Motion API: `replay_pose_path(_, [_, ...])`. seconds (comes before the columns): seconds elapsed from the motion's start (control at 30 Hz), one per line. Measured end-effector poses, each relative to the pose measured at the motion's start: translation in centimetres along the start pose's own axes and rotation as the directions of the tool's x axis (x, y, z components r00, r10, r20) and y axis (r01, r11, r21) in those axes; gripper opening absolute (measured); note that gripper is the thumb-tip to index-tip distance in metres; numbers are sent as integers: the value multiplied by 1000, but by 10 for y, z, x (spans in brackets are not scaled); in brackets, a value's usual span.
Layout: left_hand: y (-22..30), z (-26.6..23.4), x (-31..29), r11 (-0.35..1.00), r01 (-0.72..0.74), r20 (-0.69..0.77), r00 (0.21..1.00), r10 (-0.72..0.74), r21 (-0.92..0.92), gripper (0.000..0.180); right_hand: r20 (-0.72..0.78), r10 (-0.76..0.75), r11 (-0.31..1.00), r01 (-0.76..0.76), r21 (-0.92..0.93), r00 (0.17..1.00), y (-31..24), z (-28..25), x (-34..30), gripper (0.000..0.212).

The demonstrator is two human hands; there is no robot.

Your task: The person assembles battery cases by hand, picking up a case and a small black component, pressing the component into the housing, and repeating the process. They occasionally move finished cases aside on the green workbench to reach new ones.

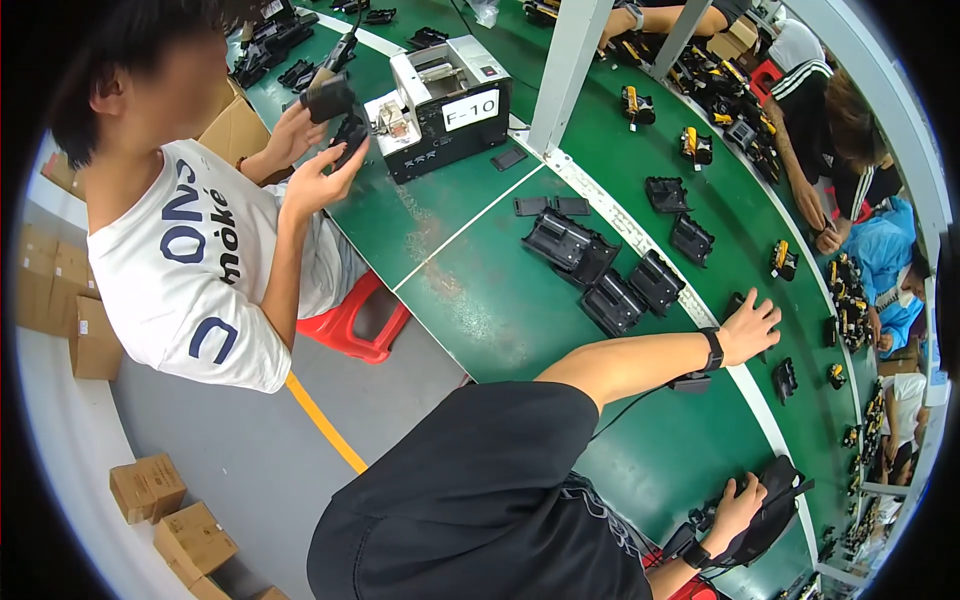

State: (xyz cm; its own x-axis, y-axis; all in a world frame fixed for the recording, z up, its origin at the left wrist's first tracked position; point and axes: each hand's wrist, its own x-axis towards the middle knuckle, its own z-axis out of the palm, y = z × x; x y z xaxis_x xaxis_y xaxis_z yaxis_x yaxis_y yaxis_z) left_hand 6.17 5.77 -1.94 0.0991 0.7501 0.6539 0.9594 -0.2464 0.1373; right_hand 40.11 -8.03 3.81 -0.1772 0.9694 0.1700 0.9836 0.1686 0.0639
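Note:
My left hand (750, 328) reaches out over the green table, fingers spread and holding nothing. Right by its fingertips lies a small dark part (737, 302), partly covered. Lower right, the fingers of my right hand (735, 512) are curled against a bulky black object (772, 508) whose kind I cannot make out. Left of my outstretched arm lie several open black plastic housings, among them one nearest my wrist (656, 281), another beside it (613, 303) and a larger one behind (558, 240).
Black shells (692, 240) and yellow-black assemblies (783, 260) are spread along the curved green line beyond a white rail (660, 262). A boxy machine (450, 105) stands at far left by a metal post (568, 75). A co-worker (190, 250) beside me holds black parts. Cartons (195, 540) sit on the floor.

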Motion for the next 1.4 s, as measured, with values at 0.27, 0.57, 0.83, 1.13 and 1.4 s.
replay_pose_path(0.27, [-27,-15,37,973,35,86,996,-16,-226,16,-78,-37,985,49,163,996,6,5,39,13])
replay_pose_path(0.57, [-54,-37,69,936,-24,131,989,74,-350,28,-85,110,992,-104,68,990,16,-1,121,18])
replay_pose_path(0.83, [-13,-49,23,898,-91,252,943,216,-430,25,-2,173,965,-170,200,985,6,-17,145,23])
replay_pose_path(1.13, [-26,-61,0,881,-33,215,965,152,-472,23,-25,-236,915,231,331,971,-63,-9,174,23])
replay_pose_path(1.4, [-53,-75,-31,883,2,222,968,116,-470,25,145,-183,916,115,385,972,-90,-4,168,27])
